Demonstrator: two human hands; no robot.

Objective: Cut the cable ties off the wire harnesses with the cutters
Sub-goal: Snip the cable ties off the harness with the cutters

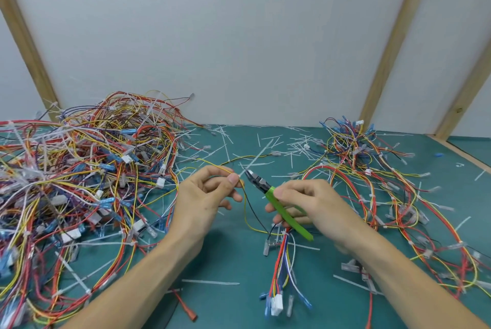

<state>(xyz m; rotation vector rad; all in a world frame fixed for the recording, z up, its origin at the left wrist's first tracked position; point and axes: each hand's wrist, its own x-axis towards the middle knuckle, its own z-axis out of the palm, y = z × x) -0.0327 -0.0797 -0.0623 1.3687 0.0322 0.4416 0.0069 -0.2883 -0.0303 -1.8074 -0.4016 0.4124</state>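
While left hand point(206, 195) pinches wires point(245, 211), right hand point(313, 203) grips cutters point(268, 191), tips blurred.

left hand point(204, 195) pinching yellow wire point(245, 218), right hand point(310, 203) gripping green cutters point(281, 209)

no legible text, labels or numbers (cutters unmarked)

Teal work mat point(228, 262) under the grip, plain white wall panels point(212, 36) beyond it, 4 slanting light wooden battens point(388, 44), even soft light
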